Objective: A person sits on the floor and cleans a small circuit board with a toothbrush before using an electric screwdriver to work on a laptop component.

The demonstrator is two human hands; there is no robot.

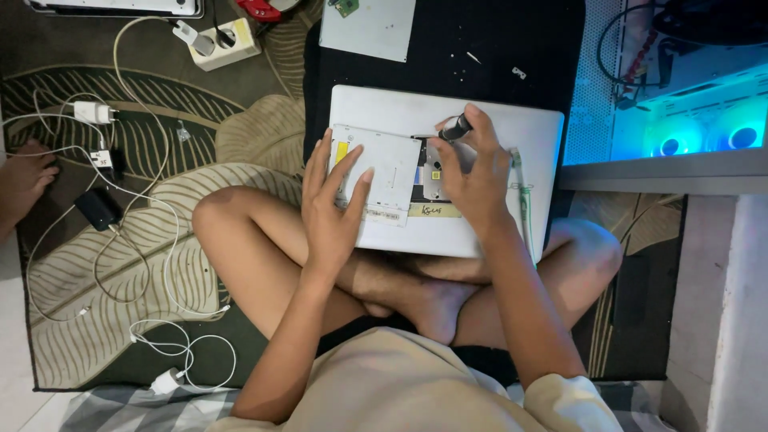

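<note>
While the person sits cross-legged on the floor, the one head view shows this:

Head view, work piece: a white laptop (512, 136) lies underside up across the person's lap, its far edge on a black mat (448, 48).
Loose part: a flat white slim drive unit (382, 164) lies on the laptop's left half, beside an opened dark bay (422, 192).
Left hand: the left hand (332, 204) lies flat on the drive unit, fingers (352, 172) spread wide, pressing rather than clasping.
Right hand: the right hand (480, 180) is closed round a black-handled screwdriver (454, 128), whose tip, hidden by the hand, points down at the bay.
Doing it well, as I judge: keep the driver upright over the screw, push down lightly before turning, and keep the flat hand steadying the unit so that it does not slide.
Risk, as I judge: the laptop rests on the knees, so a hard push may tip it; small screws (474, 57) already lie on the mat at the far side.
Left of scene: white cables (128, 216), chargers and a power strip (226, 44) lie on a leaf-patterned rug (120, 272).
Right of scene: a computer case with blue-lit fans (704, 136).
Far left edge: another person's foot (24, 180), well apart.
</note>
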